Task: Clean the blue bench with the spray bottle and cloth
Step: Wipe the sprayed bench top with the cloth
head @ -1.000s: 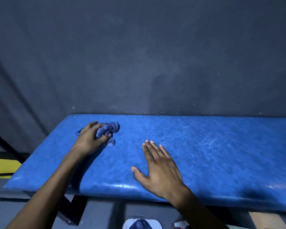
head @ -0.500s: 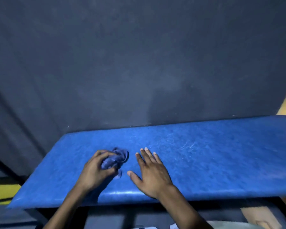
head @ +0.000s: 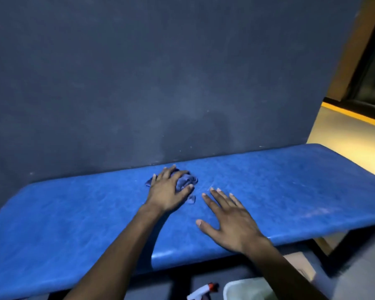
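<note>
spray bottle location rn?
Head view, bottom edge: the spray bottle lies on the floor below the blue bench's front edge, just left of a white container, untouched by either hand.

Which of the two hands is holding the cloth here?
The left hand: its fingers curl over the bunched blue cloth on the bench. The right hand lies flat with fingers spread, holding nothing.

A dark grey-blue wall (head: 160, 72), matt and faintly mottled, fills most of the view. At its right edge a warm-lit opening is seen, where a pale floor (head: 342, 135) is crossed by a yellow stripe (head: 355, 114). Beyond that, a dark frame (head: 368, 68) slants upward beside a tan surface (head: 359, 40). The room is dimly lit, the brightest light lying at the right.
</note>
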`<state>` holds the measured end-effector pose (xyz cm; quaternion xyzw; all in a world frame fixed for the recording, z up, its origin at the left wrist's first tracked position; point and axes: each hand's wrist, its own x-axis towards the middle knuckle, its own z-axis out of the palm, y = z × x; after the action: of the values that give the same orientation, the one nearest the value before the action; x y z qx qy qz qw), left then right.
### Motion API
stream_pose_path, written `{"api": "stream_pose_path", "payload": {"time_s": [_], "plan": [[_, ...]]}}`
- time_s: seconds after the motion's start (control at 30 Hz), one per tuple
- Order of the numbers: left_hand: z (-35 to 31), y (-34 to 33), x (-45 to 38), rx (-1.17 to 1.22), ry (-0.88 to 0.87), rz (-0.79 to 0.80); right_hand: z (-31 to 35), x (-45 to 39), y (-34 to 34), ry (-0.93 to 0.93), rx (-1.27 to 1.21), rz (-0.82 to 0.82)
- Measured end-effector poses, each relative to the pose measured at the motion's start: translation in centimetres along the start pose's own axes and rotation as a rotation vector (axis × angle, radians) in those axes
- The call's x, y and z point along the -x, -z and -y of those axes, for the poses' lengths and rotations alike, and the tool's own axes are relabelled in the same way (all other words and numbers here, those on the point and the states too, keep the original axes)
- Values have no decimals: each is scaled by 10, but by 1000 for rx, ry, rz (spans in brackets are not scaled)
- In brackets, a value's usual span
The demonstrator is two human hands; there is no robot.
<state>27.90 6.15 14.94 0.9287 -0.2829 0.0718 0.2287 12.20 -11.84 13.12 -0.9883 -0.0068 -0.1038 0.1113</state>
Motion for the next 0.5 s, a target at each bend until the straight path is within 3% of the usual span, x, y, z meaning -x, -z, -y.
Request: {"api": "stream_pose_path", "payload": {"time_s": [0.13, 0.33, 0.5], "plan": [[-8, -7, -26, 14, -74, 53, -2, 0, -3, 2, -1, -18], [7, 23, 58, 118, -284, 87, -4, 2, -11, 20, 7, -71], [64, 38, 3, 34, 9, -68, -2, 0, -14, 22, 24, -93]]}}
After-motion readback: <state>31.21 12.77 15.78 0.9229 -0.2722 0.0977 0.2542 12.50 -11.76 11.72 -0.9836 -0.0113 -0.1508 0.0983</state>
